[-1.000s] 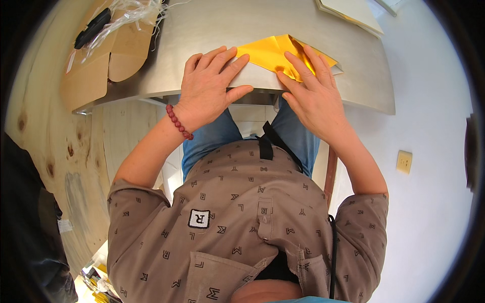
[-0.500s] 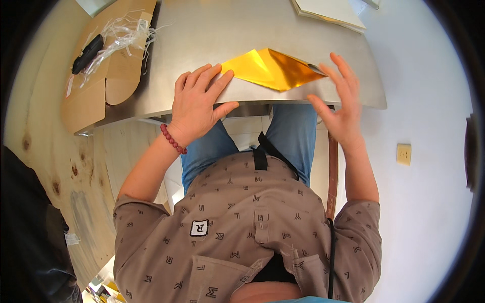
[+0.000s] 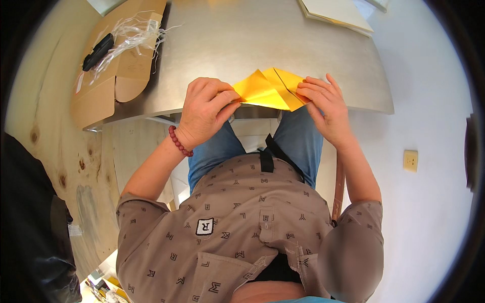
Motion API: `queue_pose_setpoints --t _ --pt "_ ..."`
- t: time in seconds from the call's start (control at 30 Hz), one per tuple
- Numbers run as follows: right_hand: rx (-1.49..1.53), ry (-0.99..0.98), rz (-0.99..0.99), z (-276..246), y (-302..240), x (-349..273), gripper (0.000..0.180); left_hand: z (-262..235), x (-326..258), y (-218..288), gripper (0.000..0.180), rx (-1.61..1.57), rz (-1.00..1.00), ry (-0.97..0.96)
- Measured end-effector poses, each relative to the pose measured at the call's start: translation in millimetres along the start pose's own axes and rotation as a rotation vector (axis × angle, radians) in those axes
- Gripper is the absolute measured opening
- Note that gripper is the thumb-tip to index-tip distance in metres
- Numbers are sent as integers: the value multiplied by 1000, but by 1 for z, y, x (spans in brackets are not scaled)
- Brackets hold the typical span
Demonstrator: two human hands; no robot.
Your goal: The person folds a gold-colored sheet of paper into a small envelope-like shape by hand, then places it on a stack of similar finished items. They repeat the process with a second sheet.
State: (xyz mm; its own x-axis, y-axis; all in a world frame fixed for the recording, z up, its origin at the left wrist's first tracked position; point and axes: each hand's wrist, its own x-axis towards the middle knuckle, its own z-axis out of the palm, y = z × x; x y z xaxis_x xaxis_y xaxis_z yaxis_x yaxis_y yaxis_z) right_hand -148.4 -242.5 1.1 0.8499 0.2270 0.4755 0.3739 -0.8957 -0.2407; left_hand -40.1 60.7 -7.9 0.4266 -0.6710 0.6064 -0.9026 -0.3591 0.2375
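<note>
A piece of shiny gold paper (image 3: 268,91), folded into pointed flaps, spans the space between my two hands at the near edge of the metal table. With thumb and fingers, my left hand (image 3: 208,106) pinches its left corner. At the other end my right hand (image 3: 326,103) grips the right corner, its fingers above and the thumb beneath. A dark crease line runs across the right half of the paper, and a peak stands up near its middle. A dark red bead bracelet (image 3: 180,141) circles my left wrist.
On the left, an opened cardboard box (image 3: 126,81) bears clear plastic strips (image 3: 136,38) and a black object (image 3: 98,52) of unclear kind. White sheets or boards (image 3: 337,16) lie at the table's far right. A white wall (image 3: 419,101) stands right of the steel tabletop (image 3: 222,40).
Both hands have closed on the paper's ends; the right was spread and apart from it before. The gold paper has come nearer to me, and its right part looks refolded.
</note>
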Motion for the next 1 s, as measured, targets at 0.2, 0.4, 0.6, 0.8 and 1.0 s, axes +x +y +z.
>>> queue_pose_setpoints --t 0.2,0.4,0.6,0.8,1.0 --pt "439 46 281 -24 8 40 34 -18 34 -12 15 -726 -516 -14" --pt "373 -172 413 8 34 83 38 0 67 -35 22 -220 -504 -241" --pt "156 -11 199 35 43 72 36 55 63 -4 41 -43 -156 -80" --pt "-50 113 101 39 33 55 55 61 61 -2 80 49 -226 -271" --pt "-182 45 218 40 35 44 88 59 62 -1 88 33 -239 -278"
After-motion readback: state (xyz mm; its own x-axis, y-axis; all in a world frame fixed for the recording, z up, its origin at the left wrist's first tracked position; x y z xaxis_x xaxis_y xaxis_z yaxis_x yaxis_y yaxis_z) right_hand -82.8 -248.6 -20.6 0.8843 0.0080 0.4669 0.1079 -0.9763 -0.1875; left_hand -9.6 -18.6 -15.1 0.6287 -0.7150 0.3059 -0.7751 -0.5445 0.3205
